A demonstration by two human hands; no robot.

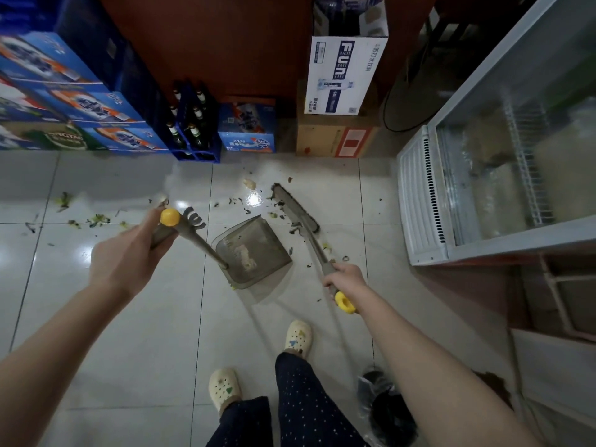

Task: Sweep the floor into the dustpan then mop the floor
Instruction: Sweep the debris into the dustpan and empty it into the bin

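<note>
Left hand (129, 253) gripping dustpan (254, 253), right hand (346, 279) gripping broom (298, 209)

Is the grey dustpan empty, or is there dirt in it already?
Not empty: a few pale scraps lie on the bed of the grey plastic dustpan.

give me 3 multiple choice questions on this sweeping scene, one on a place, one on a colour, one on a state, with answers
1. Where is the broom head relative to the dustpan?
A. to its right, on the floor
B. inside it
C. behind the person's feet

2. What colour are the end caps of the two handles?
A. red
B. yellow
C. green

3. What is the left hand doing?
A. hanging idle
B. holding the dustpan handle
C. pressing flat on the floor

Answers: 1 A, the bristles lie on the floor right of the pan; 2 B, both caps show yellow; 3 B, it grips the handle beside the cap.
</note>
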